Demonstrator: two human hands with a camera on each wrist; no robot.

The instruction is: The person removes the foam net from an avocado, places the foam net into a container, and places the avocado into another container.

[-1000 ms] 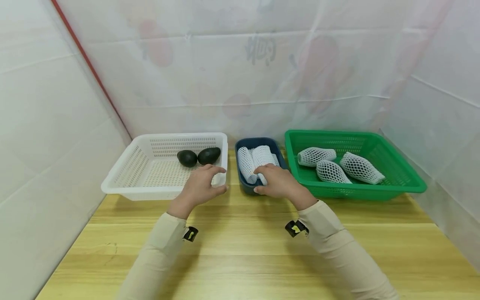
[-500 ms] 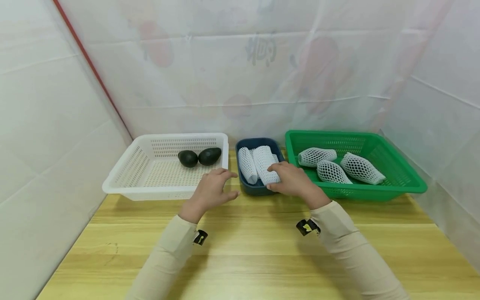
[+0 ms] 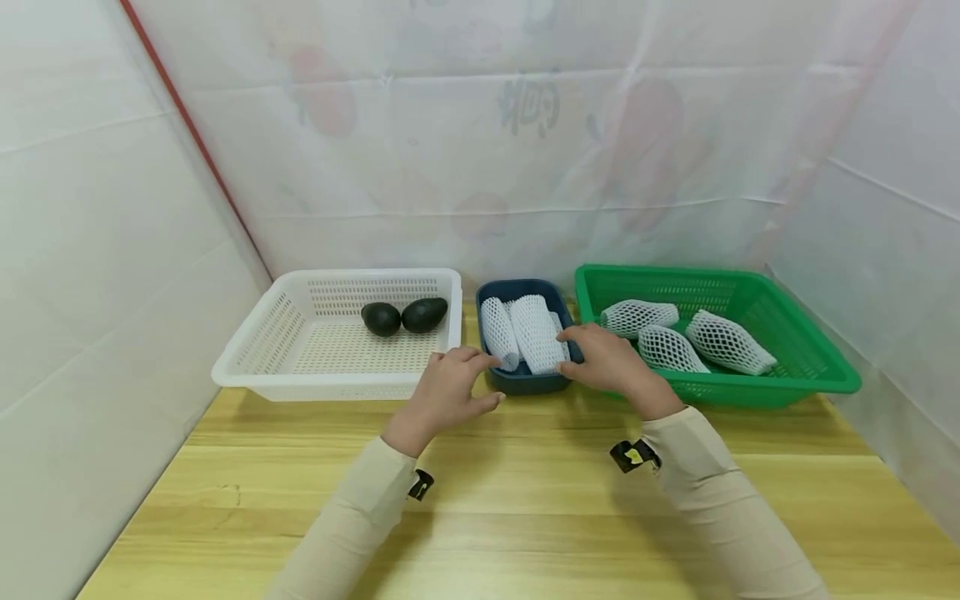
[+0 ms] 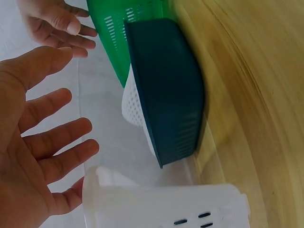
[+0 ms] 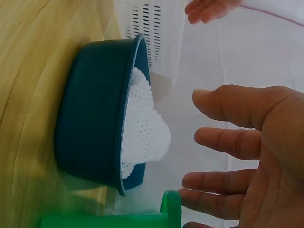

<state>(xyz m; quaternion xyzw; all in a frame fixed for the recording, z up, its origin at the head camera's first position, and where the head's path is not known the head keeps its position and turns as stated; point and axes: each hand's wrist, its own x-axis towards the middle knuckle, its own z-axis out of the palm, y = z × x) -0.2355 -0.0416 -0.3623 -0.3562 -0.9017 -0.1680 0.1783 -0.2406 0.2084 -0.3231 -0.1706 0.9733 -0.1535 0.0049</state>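
Your left hand (image 3: 446,390) hovers just left of the frame's centre, over the front right corner of the white basket (image 3: 322,381), with its fingers released, spread and holding nothing; the left wrist view shows the palm bare. Your right hand (image 3: 606,362) is right of centre, its fingers likewise parted and free of any load, the thumb and index tips reaching in over the right edge of the dark blue tray (image 3: 528,386) in the head view. From the right wrist, you see those fingers apart from the white foam nets (image 3: 536,333), which lie side by side inside the tray at mid-frame; in both wrist views some of them rise above its rim. Whether your right little finger touches the green basket (image 3: 772,394) you cannot tell. That basket fills the right of the frame and carries three bulging netted pieces (image 3: 667,350), one at its left, one near its front wall and one farther right. At left of centre, two dark oval fruits (image 3: 403,317) sit close together in the white basket's right half. All three containers stand in a row along the back of the wooden tabletop (image 3: 517,500).
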